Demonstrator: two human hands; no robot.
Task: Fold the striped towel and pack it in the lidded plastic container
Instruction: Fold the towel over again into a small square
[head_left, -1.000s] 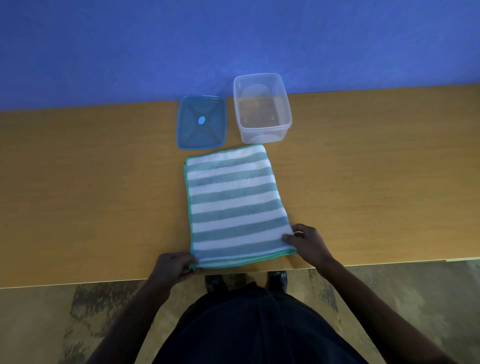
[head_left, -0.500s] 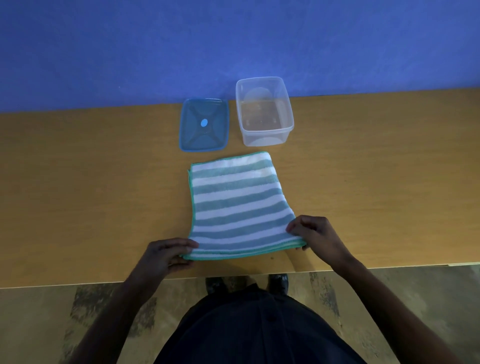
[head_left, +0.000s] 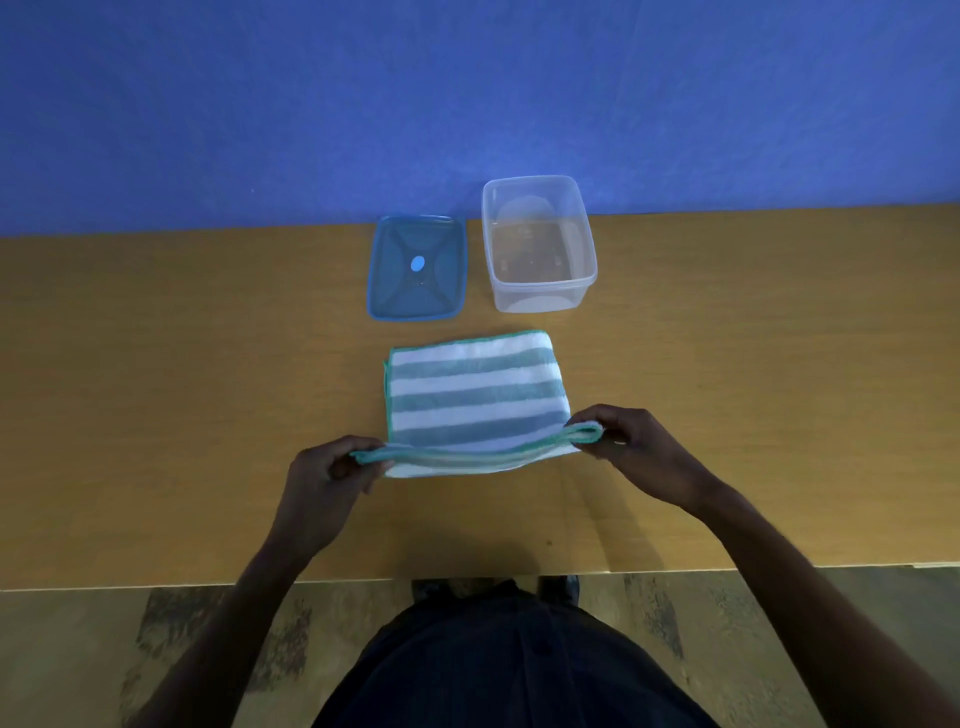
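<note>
The green-and-white striped towel (head_left: 475, 395) lies on the wooden table (head_left: 182, 405), with its near edge lifted off the surface. My left hand (head_left: 322, 483) pinches the near left corner and my right hand (head_left: 631, 449) pinches the near right corner. The raised edge hangs above the towel's middle, curling toward the far side. Behind the towel stands the clear plastic container (head_left: 537, 244), empty and uncovered. Its blue lid (head_left: 416, 267) lies flat on the table just left of it.
A blue wall (head_left: 467, 104) rises right behind the table's far edge. The table's near edge (head_left: 156, 587) runs in front of my body, with patterned floor below it.
Both hands have lifted the towel's near edge from close to the table's front edge and carried it away from me, over the towel. The lid and container have stayed put.
</note>
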